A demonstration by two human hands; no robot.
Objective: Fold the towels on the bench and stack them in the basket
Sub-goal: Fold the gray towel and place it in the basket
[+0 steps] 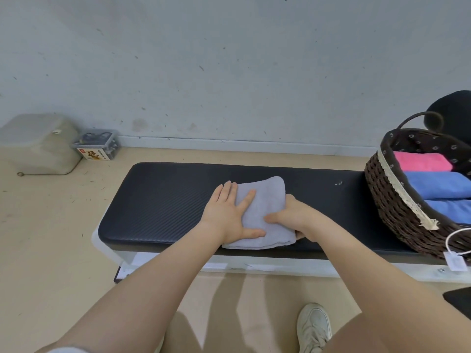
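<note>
A pale grey towel (262,212), folded thick, lies at the worktop's (163,200) front edge; the left grip (229,212) presses it flat-fingered, the right grip (290,217) clasps its right edge.

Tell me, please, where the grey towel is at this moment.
In the head view the grey towel lies folded on the black bench, near its front edge, between the left hand and right hand, left of the basket.
</note>
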